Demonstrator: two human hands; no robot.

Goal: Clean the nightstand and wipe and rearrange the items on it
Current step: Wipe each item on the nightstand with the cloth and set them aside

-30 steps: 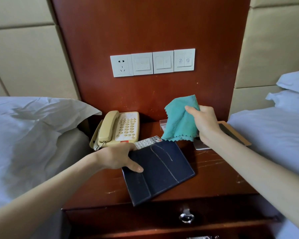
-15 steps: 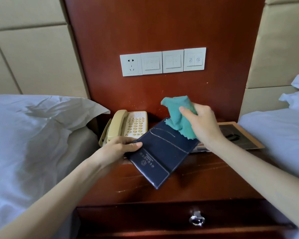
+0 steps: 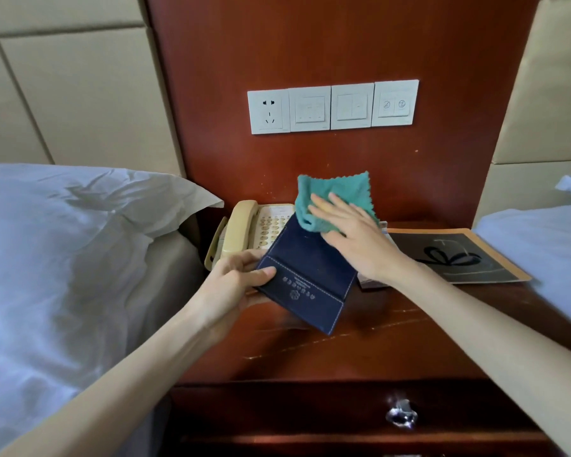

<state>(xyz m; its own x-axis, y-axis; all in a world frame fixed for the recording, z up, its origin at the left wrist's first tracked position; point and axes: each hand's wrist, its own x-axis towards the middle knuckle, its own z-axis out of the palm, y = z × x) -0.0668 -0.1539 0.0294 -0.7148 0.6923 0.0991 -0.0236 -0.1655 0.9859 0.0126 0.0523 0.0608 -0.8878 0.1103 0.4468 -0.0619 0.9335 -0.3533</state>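
Head view: folder (image 3: pixel 305 275) above nightstand (image 3: pixel 393 341) edge

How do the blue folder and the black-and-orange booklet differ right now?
The blue folder is held tilted off the nightstand by the left hand; the black-and-orange booklet lies flat on it, untouched. The right hand presses a teal cloth on the folder; nothing covers the booklet. The folder is plain navy with pale stitching; the booklet is black, orange-edged. Both are flat and rectangular.

teal cloth (image 3: pixel 333 196) on navy folder (image 3: pixel 305 275)
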